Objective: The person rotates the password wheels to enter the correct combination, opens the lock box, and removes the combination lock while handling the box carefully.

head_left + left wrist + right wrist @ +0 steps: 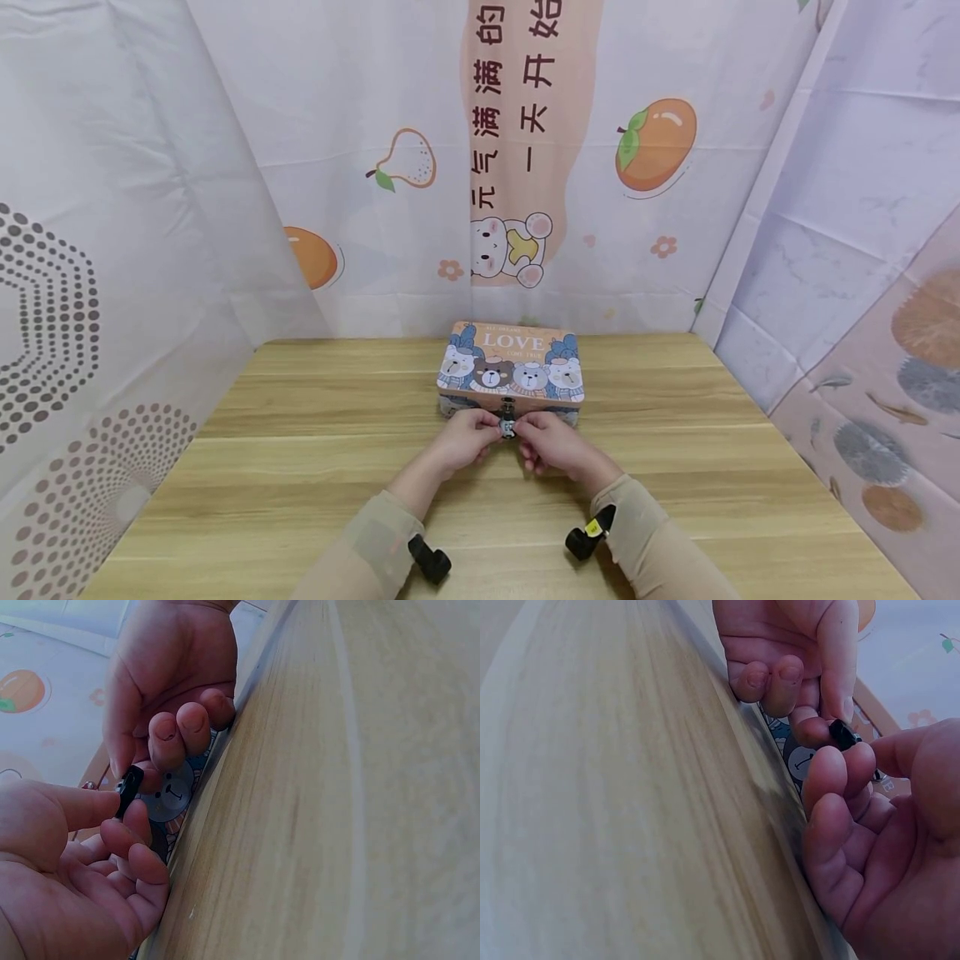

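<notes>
The left grip (468, 435) and right grip (551, 442) pinch the padlock (507, 429) between them, neither nearer; its long axis is indistinct from here. The box (525, 375) lies just beyond both, latch (508, 406) facing them.

We are seeing a closed, rectangular, tin-looking box (517, 362) with a peach lid, printed with bears and a white "LOVE", sitting flat on the worktop (315, 475), its metal latch (507, 403) facing us. Near that latch, we are pinching a small black-and-silver lock-like piece (130, 782) between our left hand (467, 438) and right hand (557, 443).
</notes>
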{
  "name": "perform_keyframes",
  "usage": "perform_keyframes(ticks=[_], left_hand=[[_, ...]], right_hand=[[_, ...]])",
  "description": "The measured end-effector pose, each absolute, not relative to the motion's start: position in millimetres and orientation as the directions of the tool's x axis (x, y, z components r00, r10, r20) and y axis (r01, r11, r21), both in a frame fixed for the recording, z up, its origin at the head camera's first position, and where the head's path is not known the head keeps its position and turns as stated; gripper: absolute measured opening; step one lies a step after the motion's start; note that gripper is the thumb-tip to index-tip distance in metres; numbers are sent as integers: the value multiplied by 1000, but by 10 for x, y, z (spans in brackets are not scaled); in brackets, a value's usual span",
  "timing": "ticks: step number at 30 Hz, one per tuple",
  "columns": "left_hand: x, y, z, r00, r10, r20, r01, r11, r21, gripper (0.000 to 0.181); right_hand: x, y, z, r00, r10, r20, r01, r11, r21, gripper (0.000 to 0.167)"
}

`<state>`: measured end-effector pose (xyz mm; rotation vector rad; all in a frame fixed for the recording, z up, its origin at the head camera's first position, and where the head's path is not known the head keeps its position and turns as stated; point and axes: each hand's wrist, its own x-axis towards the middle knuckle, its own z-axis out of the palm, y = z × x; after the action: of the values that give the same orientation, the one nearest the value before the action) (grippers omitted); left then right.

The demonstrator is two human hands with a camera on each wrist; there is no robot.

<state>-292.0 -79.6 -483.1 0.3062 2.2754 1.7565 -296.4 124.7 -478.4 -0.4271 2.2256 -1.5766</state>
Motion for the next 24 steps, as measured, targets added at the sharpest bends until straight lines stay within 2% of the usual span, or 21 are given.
perform_keyframes(ticks=[13,24], left_hand=[[-2926,-791,-4838,-945,318,-73,7,244,970,17],[-2925,-794,-4835,-947,315,-65,13,240,971,18]], right_hand=[[-2949,1248,-4767,-879,-457,-138,-22,329,-944,35],[-2942,1268,-4706,-875,-454,-170,47,270,-962,33]])
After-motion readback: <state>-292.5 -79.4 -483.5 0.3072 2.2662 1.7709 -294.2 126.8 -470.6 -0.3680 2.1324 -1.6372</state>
